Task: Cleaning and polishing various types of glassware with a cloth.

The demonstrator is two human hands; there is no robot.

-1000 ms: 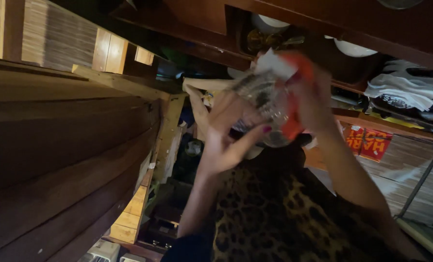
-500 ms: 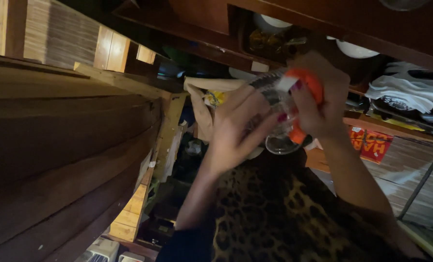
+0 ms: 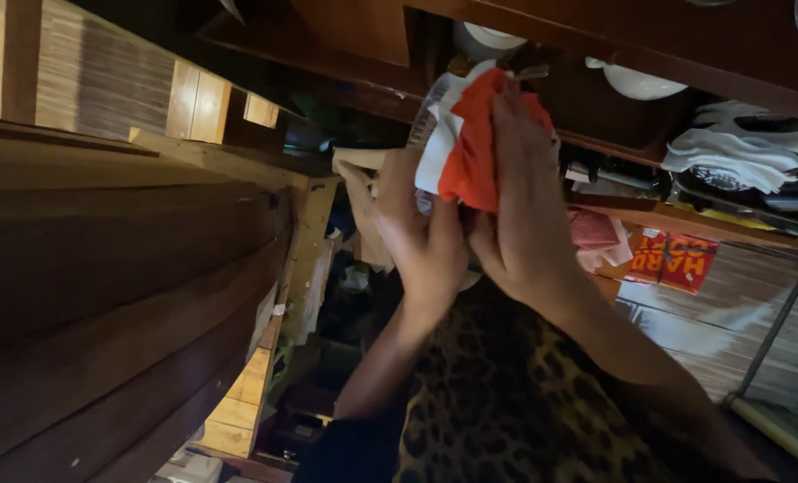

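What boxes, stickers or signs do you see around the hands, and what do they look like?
Red packets: two flat red squares with yellow print, standing side by side on the shelf to the right of the hands.
Pink packet: a soft pinkish-red pack with white paper beside it, just left of the red packets.
Nothing else with a label shows; the hands hold only an orange and white cloth around a clear glass.

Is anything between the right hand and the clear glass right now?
Yes. The orange and white cloth lies between the right hand and the clear glass, wrapped over it. The left hand grips the glass directly from below.
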